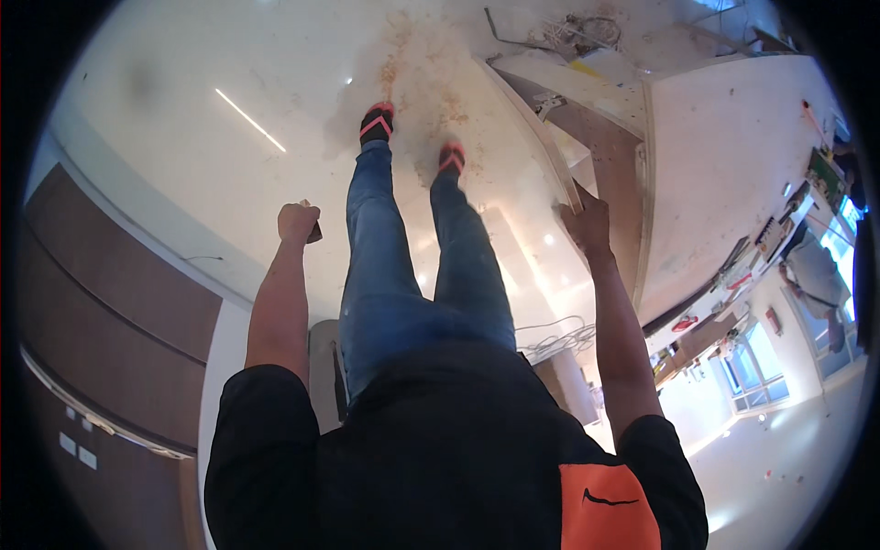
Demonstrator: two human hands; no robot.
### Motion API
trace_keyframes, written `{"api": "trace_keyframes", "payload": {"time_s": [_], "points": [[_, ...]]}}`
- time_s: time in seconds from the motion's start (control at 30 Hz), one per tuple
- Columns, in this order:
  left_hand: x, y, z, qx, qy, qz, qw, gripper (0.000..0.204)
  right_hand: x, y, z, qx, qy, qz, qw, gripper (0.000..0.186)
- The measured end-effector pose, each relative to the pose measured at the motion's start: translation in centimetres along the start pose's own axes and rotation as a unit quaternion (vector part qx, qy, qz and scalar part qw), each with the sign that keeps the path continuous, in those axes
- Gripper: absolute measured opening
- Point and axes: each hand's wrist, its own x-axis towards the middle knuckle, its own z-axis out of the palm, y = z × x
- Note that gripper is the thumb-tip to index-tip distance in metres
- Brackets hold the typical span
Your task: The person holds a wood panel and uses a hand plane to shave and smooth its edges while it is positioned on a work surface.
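The right hand [587,223] is clamped on the near end of a long wooden board [527,115], apparently steadying it as it runs away past the sandalled feet [377,122]. The left hand [297,223], well apart, is fisted around a small dark object [314,232], kept off the sawdust-strewn floor [422,55].

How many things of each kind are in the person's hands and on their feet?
Small dark block in the left hand: 1
White-edged wooden panel under the right hand: 1
Black sandals with red straps: 2
Total: 4
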Motion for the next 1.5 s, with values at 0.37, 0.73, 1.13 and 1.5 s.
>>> {"api": "trace_keyframes", "payload": {"time_s": [0.37, 0.73, 1.13, 1.5], "points": [[-7.8, 5.4, 5.0, -0.181, 0.155, -0.013, 0.971, 0.042, -1.8, -1.4, -0.2, 0.068, 0.020, 0.009, 0.997, 0.039], [-12.9, 9.8, 10.2, -0.398, 0.075, -0.037, 0.913, 0.040, -0.2, 2.1, 0.0, 0.051, 0.047, 0.006, 0.998, 0.043], [-11.4, 9.9, 10.3, -0.336, 0.060, -0.013, 0.940, 0.044, 2.3, 4.9, -1.4, 0.147, 0.056, -0.038, 0.987, 0.035], [-9.9, 11.6, 3.0, -0.298, 0.096, 0.068, 0.947, 0.039, -1.3, -0.2, 1.4, -0.007, 0.060, -0.015, 0.998, 0.050]]}}
